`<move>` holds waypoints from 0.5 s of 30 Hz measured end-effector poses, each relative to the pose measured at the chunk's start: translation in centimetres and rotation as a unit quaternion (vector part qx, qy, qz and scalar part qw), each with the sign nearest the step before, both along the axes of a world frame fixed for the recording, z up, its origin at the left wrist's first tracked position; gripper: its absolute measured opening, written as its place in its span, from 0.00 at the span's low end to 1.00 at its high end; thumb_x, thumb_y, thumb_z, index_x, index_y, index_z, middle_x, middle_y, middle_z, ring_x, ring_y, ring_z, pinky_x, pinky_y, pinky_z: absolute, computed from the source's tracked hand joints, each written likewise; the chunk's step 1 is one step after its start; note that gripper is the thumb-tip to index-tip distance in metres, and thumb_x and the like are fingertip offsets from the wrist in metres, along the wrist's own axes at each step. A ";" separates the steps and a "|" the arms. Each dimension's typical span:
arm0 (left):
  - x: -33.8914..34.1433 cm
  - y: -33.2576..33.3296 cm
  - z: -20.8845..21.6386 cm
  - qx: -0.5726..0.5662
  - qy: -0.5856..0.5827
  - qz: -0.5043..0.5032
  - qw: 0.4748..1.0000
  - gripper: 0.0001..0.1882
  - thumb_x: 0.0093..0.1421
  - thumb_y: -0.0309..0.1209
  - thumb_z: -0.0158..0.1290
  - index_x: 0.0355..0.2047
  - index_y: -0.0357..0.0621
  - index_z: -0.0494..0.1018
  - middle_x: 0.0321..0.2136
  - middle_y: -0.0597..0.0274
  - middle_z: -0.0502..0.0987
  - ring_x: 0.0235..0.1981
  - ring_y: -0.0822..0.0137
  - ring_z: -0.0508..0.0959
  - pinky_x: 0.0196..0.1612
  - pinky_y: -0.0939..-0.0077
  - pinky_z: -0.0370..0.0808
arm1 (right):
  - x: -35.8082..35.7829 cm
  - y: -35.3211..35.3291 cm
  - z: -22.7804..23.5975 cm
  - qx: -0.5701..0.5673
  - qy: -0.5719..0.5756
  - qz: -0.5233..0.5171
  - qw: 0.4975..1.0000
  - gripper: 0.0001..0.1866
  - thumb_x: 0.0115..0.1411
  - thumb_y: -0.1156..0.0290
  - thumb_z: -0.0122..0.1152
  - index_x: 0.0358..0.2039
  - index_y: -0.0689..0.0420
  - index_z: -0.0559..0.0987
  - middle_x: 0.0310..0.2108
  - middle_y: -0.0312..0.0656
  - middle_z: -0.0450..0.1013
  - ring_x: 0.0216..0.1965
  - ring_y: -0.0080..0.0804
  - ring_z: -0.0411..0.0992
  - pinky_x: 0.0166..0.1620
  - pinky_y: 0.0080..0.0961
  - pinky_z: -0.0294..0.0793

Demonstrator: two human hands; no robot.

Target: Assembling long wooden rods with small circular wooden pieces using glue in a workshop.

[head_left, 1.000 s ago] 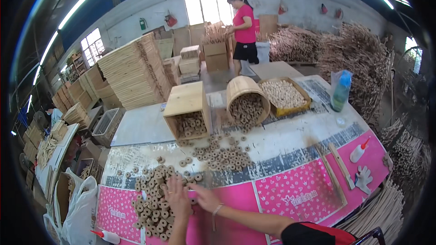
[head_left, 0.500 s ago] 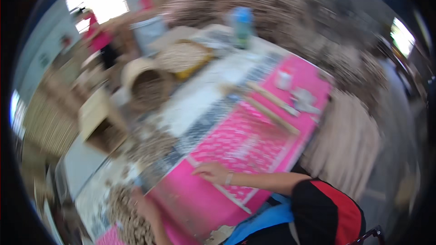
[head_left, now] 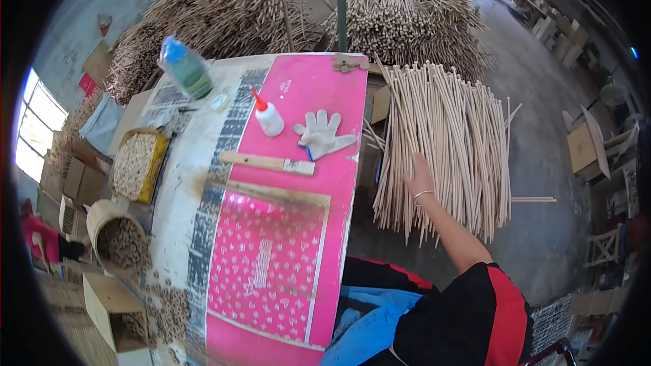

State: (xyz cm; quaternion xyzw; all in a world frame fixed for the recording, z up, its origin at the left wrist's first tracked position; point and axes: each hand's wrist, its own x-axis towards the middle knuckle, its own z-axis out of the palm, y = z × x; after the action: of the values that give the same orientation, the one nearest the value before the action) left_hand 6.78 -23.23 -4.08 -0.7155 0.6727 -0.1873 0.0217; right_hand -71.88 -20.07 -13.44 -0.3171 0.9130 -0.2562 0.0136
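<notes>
The sticks (head_left: 451,142) lie in a broad bundle just right of the counter (head_left: 178,183), pale and bare. Their long axis runs near to far, one set of ends toward the person, the other toward the stick heaps (head_left: 413,20) beyond. They are not quite parallel: those in the middle lean a little left at the near end, those along the right side lean right, and a few stray out at the far right. One loose stick (head_left: 534,199) points left to right, out past the bundle's right side. What bears the bundle is hidden beneath it.

The right hand (head_left: 422,177) is over the left half of the bundle, nearer its near ends, back upward, with a bracelet (head_left: 424,194) at the wrist. It is partly open and released, thumb apart to the left, fingers reaching far along the sticks. Its fingertips meet the sticks in view, but whether they press on them I cannot tell.

On the counter's pink sheet (head_left: 285,74), near the bundle, a glove (head_left: 327,134) lies with its fingers pointing far and its thumb right. Left of it stands a glue bottle (head_left: 270,120), red tip toward the far left. Nearer, a wooden strip (head_left: 254,160) lies left to right. Farther left are a tray (head_left: 161,169) of small pale pieces and a tipped barrel (head_left: 102,220) of brown rings.
</notes>
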 end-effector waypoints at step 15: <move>-15.8 -8.3 2.1 0.015 0.085 -0.032 0.996 0.30 0.67 0.46 0.51 0.62 0.38 0.67 0.62 0.40 0.67 0.60 0.37 0.69 0.63 0.40 0.62 | -8.4 -8.3 -3.6 0.224 -0.102 -0.367 0.897 0.67 0.42 0.43 0.76 0.72 0.58 0.46 0.67 0.50 0.54 0.68 0.48 0.52 0.64 0.47 0.60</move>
State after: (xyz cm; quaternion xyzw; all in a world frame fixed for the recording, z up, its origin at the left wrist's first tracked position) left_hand -9.04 -31.54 -1.98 -0.7062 0.6977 -0.1160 -0.0309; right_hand -80.29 -28.41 -17.03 0.0796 0.9915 -0.0621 0.0822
